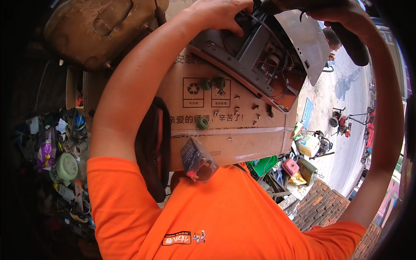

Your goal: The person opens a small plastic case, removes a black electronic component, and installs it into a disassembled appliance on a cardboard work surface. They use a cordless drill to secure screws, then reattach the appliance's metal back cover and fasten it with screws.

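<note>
My left hand (227, 15) grips the upper edge of a dark metal housing (234, 47) with exposed wires and a silver cylindrical part, which rests tilted on a cardboard box (234, 147). My right hand (342, 17) is closed on a black tool (353, 50) at the top right, its far end cut off by the frame. A pale metal plate (314, 56) sits at the housing's right side. Several small screws (236, 108) and green round parts (202, 122) lie on the cardboard. A small open dark box (197, 160) is at its front edge.
A brown weathered tank (91, 26) is at upper left. A black padded item (151, 147) stands left of the box. Cluttered scrap (65, 169) fills the left side. Containers (307, 143), red wheeled machines (342, 125) and brick paving (316, 203) are down on the right.
</note>
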Demonstrator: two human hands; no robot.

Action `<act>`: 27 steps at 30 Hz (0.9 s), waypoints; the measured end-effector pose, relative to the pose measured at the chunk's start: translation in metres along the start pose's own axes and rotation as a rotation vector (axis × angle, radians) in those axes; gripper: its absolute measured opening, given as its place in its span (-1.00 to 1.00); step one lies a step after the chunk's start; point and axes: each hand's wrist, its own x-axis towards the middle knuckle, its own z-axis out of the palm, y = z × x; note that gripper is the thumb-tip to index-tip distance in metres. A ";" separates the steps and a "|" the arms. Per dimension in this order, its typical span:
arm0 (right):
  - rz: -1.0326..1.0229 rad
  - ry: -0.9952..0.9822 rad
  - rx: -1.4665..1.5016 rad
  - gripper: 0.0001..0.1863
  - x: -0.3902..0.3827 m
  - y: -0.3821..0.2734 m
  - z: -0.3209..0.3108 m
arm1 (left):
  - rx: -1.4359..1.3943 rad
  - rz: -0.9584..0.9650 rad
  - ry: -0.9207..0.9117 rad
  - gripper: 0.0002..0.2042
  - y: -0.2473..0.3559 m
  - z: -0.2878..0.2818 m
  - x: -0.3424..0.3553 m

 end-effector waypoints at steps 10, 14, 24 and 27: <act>0.089 0.023 -0.112 -0.57 0.013 0.006 -0.004 | -0.002 0.003 -0.006 -0.43 0.008 -0.005 -0.003; -0.091 0.132 -0.298 -0.56 0.000 -0.011 0.014 | 0.029 -0.054 -0.016 -0.44 0.003 -0.004 -0.003; -0.243 -0.046 -0.149 -0.58 0.002 -0.016 0.012 | 0.037 -0.042 -0.008 -0.44 0.001 0.002 -0.001; -0.248 -0.049 -0.123 -0.57 0.006 -0.011 0.012 | 0.027 -0.039 -0.023 -0.44 0.003 -0.001 0.000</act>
